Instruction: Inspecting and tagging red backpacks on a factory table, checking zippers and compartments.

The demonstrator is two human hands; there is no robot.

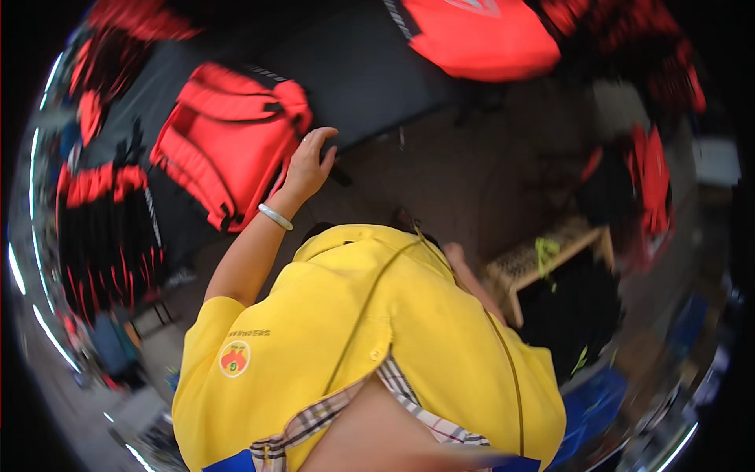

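A red backpack (224,130) with black-trimmed straps lies on the dark table (358,75) ahead and to the left. My left hand (308,167), with a pale bangle at its wrist, is over the backpack's right edge. Its fingers are stretched out and the thumb stands apart, with nothing held; whether it touches the cloth I cannot tell. Low beside my yellow shirt is my right hand (454,253), blurred and partly hidden, so its fingers do not show clearly.
Another red bag (487,39) lies at the table's far end. Stacked red and black bags (110,236) are at the left. To the right stands a wooden-edged box (543,263) beside a black heap (578,311); more red bags (649,185) are beyond it.
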